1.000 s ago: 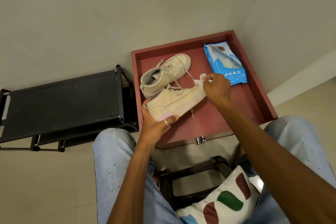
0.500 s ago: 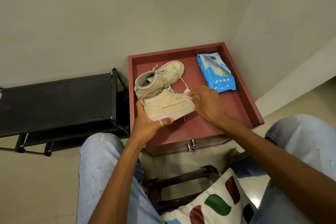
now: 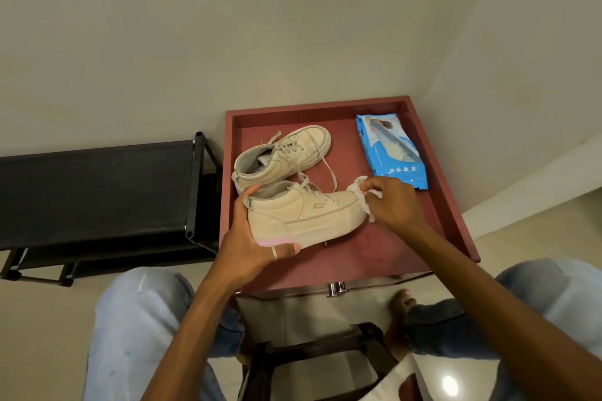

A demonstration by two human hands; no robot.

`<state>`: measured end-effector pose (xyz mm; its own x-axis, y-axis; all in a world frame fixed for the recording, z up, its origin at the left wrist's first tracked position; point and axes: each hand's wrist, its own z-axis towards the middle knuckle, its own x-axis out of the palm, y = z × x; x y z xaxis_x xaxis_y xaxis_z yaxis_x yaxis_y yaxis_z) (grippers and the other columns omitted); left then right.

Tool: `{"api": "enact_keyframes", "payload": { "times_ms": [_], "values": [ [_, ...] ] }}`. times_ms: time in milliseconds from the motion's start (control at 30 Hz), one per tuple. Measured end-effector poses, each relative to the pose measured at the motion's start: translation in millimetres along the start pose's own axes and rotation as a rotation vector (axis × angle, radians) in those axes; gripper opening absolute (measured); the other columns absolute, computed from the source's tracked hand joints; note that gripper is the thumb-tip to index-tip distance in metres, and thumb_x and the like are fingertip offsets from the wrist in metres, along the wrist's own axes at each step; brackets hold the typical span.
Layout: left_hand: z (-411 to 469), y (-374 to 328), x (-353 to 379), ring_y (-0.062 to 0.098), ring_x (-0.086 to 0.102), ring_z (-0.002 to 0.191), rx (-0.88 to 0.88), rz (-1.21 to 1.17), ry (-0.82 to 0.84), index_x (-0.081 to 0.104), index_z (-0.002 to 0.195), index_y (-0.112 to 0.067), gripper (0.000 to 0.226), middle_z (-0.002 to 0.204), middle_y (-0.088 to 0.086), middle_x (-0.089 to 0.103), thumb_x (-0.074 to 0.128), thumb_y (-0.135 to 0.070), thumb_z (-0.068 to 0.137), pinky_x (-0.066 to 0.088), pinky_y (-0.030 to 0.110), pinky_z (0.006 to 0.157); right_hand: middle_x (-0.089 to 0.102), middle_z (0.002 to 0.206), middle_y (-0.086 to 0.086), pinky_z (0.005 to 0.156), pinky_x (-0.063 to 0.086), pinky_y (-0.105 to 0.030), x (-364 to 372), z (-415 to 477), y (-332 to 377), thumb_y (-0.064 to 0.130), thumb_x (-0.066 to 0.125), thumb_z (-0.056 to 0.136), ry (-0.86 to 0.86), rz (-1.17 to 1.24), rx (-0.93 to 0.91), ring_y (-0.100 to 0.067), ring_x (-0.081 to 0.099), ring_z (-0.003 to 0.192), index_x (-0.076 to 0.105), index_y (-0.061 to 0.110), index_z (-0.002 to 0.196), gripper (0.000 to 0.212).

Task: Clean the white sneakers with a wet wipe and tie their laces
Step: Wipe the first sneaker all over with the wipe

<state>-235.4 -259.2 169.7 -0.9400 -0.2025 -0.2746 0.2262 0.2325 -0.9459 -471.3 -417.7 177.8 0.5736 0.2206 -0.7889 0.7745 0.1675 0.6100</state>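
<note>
Centre frame, a maroon bench (image 3: 374, 247) sets off a cream-white nearer sneaker (image 3: 303, 215), pink at the heel of its sole, and a matching farther sneaker (image 3: 283, 153); a white wipe (image 3: 358, 192) and blue-and-white pack (image 3: 391, 153) lie right of them, a black rack (image 3: 97, 192) left, pale blue jeans (image 3: 136, 319) below.

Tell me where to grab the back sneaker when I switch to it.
Probably take the back sneaker by its heel, thumb in the open collar, coming from the left. Its heel end points left and looks free from that side. Its loose laces trail right, and the held sneaker crowds its near side.
</note>
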Motion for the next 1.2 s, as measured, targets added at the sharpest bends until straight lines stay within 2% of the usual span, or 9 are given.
{"api": "enact_keyframes", "payload": {
  "times_ms": [67,200,367,433,633,833,933,1033,1200],
  "values": [
    [-1.6,-1.0,-1.3,-0.007,0.055,0.123,0.017,0.008,-0.001,0.027,0.142,-0.057,0.119,0.128,-0.04,0.053,0.099,-0.034,0.05,0.047,0.031,0.106,0.071,0.113,0.0,0.087,0.042,-0.017,4.4,-6.2,8.3,0.005,0.058,0.089,-0.013,-0.003,-0.06,-0.016,0.063,0.107,0.073,0.013,0.106,0.025],
    [-1.2,-2.6,-3.5,-0.008,0.055,0.123,0.025,0.045,0.024,0.022,0.141,-0.064,0.121,0.127,-0.043,0.053,0.097,-0.042,0.049,0.046,0.029,0.106,0.073,0.103,-0.002,0.08,0.053,-0.03,15.4,-18.8,19.0,0.001,0.061,0.086,0.0,-0.05,-0.277,-0.019,0.067,0.092,0.075,0.013,0.1,0.024],
    [-1.4,-2.7,-3.9,-0.006,0.057,0.122,0.037,0.091,0.034,0.02,0.14,-0.068,0.123,0.129,-0.038,0.057,0.1,-0.034,0.053,0.046,0.027,0.105,0.072,0.112,-0.006,0.085,0.046,-0.025,8.9,3.9,-4.9,0.006,0.056,0.091,0.008,-0.112,-0.03,-0.023,0.065,0.103,0.073,0.01,0.109,0.025],
    [-1.1,-2.3,-4.5,-0.006,0.057,0.122,0.031,0.093,0.032,0.019,0.14,-0.068,0.124,0.13,-0.035,0.057,0.1,-0.034,0.053,0.046,0.027,0.106,0.072,0.111,-0.003,0.082,0.043,-0.02,9.7,3.7,-4.4,0.007,0.056,0.091,0.006,-0.1,0.01,-0.02,0.065,0.103,0.074,0.012,0.107,0.025],
    [-0.3,-2.4,-4.6,-0.008,0.057,0.121,0.025,0.116,0.026,0.018,0.138,-0.072,0.124,0.129,-0.036,0.058,0.101,-0.034,0.053,0.044,0.023,0.105,0.075,0.097,0.001,0.075,0.053,-0.029,18.9,-13.0,21.3,-0.002,0.061,0.083,0.041,-0.105,-0.297,-0.018,0.067,0.088,0.077,0.015,0.096,0.027],
    [-1.0,-3.9,-4.1,-0.006,0.058,0.121,0.019,0.108,0.024,0.018,0.141,-0.07,0.126,0.129,-0.034,0.06,0.101,-0.031,0.054,0.045,0.026,0.106,0.072,0.109,-0.002,0.085,0.049,-0.026,7.9,-0.2,7.9,0.006,0.059,0.09,0.032,-0.095,-0.046,-0.02,0.066,0.1,0.074,0.013,0.106,0.023],
    [-0.4,-4.4,-4.2,-0.004,0.056,0.125,0.013,0.085,0.006,0.018,0.143,-0.069,0.129,0.135,-0.03,0.058,0.101,-0.03,0.054,0.044,0.027,0.107,0.073,0.1,-0.003,0.078,0.055,-0.032,9.4,-16.9,22.9,0.004,0.058,0.088,0.037,-0.121,-0.105,-0.02,0.066,0.09,0.074,0.014,0.1,0.023],
    [1.4,-5.5,-3.3,-0.01,0.054,0.124,0.003,0.072,-0.001,0.013,0.146,-0.069,0.133,0.133,-0.037,0.056,0.101,-0.031,0.054,0.044,0.021,0.105,0.069,0.101,-0.006,0.076,0.054,-0.04,6.9,-39.9,33.4,0.004,0.055,0.088,0.034,-0.167,-0.142,-0.024,0.063,0.087,0.07,0.013,0.102,0.022],
    [0.7,-10.7,1.0,-0.013,0.055,0.121,0.014,0.055,-0.013,0.006,0.149,-0.067,0.136,0.132,-0.038,0.054,0.1,-0.033,0.057,0.045,0.014,0.099,0.067,0.105,-0.004,0.078,0.049,-0.034,15.0,-67.6,61.7,0.012,0.057,0.091,-0.064,-0.069,-0.236,-0.023,0.062,0.092,0.066,0.015,0.103,0.016]
  ]
}}
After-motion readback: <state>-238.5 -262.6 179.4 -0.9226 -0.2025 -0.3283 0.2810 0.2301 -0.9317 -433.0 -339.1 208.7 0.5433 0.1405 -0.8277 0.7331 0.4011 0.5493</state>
